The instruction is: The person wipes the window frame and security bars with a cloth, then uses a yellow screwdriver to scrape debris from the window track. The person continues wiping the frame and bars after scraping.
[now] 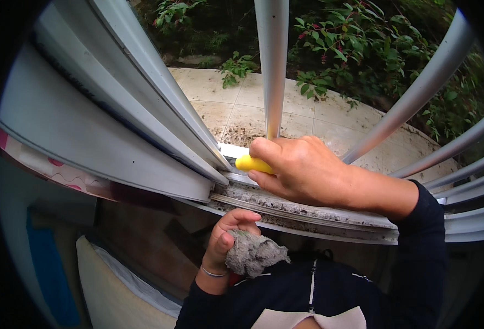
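Note:
My right hand (303, 170) grips a yellow handle (253, 164) over the outer part of a window sill track, beside the foot of a metal bar. The working end of that tool is hidden behind my fingers. Lower down, close to my chest, my left hand (231, 234) holds a crumpled grey, dirty cloth (256, 251) against its palm. Between the two hands runs the sliding window track (299, 205), with dark grime spread along its grooves.
Upright metal bars (271, 74) stand just outside the track. White window sash frames (143, 94) close off the left side. Beyond the bars lie a soiled tiled ledge (242, 111) and leafy plants (344, 49). A pale cushioned item (114, 283) sits indoors at lower left.

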The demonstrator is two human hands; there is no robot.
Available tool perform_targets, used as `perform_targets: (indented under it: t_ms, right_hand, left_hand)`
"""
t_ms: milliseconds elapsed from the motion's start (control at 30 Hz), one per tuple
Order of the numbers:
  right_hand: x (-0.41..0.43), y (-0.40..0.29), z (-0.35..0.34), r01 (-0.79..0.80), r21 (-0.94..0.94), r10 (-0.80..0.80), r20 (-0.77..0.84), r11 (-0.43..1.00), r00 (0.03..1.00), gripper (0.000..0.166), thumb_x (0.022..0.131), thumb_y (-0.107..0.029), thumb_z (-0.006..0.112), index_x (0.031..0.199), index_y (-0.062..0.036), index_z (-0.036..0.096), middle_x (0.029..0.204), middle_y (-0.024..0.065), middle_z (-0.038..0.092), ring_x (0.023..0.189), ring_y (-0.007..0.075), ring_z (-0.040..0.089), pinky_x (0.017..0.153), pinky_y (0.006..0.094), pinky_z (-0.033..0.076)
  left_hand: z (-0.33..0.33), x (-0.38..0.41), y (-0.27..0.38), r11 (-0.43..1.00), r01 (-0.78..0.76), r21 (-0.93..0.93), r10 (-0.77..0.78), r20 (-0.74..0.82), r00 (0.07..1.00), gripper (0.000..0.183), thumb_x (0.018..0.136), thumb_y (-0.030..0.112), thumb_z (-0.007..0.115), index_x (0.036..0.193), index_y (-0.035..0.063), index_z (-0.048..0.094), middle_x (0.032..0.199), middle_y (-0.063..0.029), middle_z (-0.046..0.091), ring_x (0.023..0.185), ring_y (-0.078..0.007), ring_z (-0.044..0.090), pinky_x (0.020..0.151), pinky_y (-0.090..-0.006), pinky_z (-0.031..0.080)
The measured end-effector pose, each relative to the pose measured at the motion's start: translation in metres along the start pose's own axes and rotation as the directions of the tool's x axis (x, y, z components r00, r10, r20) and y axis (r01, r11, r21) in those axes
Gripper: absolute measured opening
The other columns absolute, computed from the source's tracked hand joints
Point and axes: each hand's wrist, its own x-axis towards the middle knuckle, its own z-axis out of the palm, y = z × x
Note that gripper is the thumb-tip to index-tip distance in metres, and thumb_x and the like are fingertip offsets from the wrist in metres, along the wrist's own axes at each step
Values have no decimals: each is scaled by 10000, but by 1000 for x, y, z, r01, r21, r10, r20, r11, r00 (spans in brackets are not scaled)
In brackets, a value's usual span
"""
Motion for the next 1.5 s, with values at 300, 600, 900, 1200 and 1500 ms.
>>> perform_targets:
  t_ms: [300, 600, 900, 1200, 1500]
  right_hand:
    - [-45, -30, -67, -157, -180, 196, 220, 971, 956, 197, 848, -192, 575, 851, -37, 453, 587, 137, 556, 508, 341, 567, 441, 426, 430]
    - [-98, -26, -98, -348, -307, 410, 165, 886, 897, 215, 841, -210, 616, 835, -55, 468, 601, 115, 565, 530, 307, 591, 475, 413, 452]
    - [-105, -12, -77, -363, 10, 362, 19, 932, 932, 245, 831, -242, 640, 881, -47, 502, 645, 138, 598, 591, 322, 608, 495, 407, 461]
    - [-138, -22, -120, -441, -150, 449, 23, 885, 893, 225, 821, -214, 643, 911, -50, 518, 662, 129, 605, 585, 296, 620, 494, 376, 462]
    - [-199, -20, -141, -683, -72, 683, -36, 727, 730, 234, 829, -235, 642, 900, -36, 542, 639, 135, 595, 585, 292, 619, 543, 352, 472]
  left_hand:
    - [-8, -3, -3, 999, -39, -34, 40, 9, 999, 729, 773, 529, 690, 1166, -57, 503, 708, -72, 569, 591, -83, 491, 544, -210, 393]
    - [0, 2, -4, 995, -78, -63, 80, 32, 996, 689, 781, 492, 699, 1141, -65, 512, 705, -93, 578, 601, -115, 530, 551, -238, 433]
    - [22, 14, -4, 994, -109, -11, 109, 1, 994, 667, 784, 512, 686, 1094, -56, 522, 667, -75, 554, 566, -105, 500, 507, -228, 412]
    - [28, 13, 0, 993, -116, 10, 116, -30, 993, 677, 777, 532, 682, 1070, -56, 518, 656, -81, 548, 560, -107, 497, 492, -220, 398]
    - [35, 21, 0, 979, -168, 117, 178, -86, 980, 649, 790, 592, 626, 1007, -10, 514, 647, -39, 514, 559, -92, 464, 502, -209, 389]
